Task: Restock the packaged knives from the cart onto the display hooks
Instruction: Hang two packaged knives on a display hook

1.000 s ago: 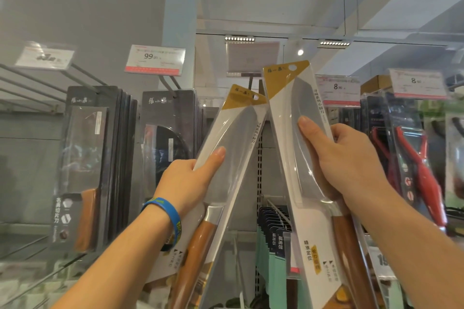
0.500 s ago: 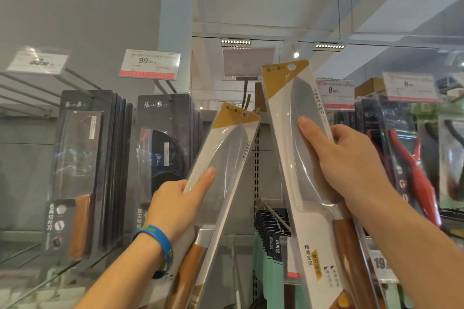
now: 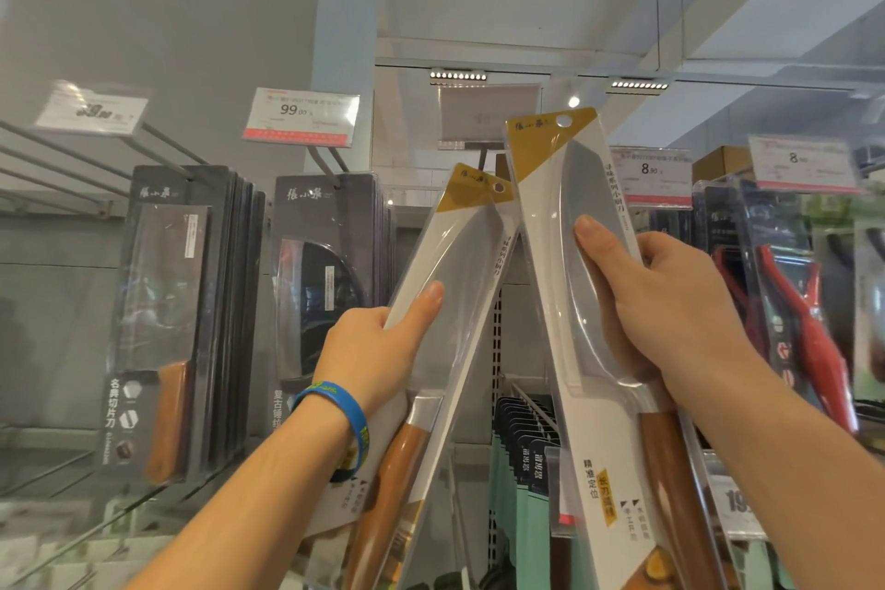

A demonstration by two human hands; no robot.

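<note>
My left hand (image 3: 378, 350), with a blue wristband, grips a packaged knife (image 3: 455, 264): white card, gold top corner, wooden handle. It leans to the right, its hang hole near a dark display hook (image 3: 481, 156). My right hand (image 3: 665, 307) grips a second, like packaged knife (image 3: 565, 187), held higher and tilted left, thumb on the clear blister. The two gold tops nearly touch under a blank tag (image 3: 488, 110). The cart is out of view.
Black-boxed cleavers (image 3: 191, 302) and a second black stack (image 3: 330, 273) hang on hooks at left under price tags (image 3: 301, 116). Red-handled tools (image 3: 795, 331) hang at right. Teal packages (image 3: 517, 460) hang below centre. Bare hook rods (image 3: 57, 168) stick out at far left.
The left knife dropped half a second ago and has risen back toward the hook, now close to the right knife. The right hand and its knife have hardly moved.
</note>
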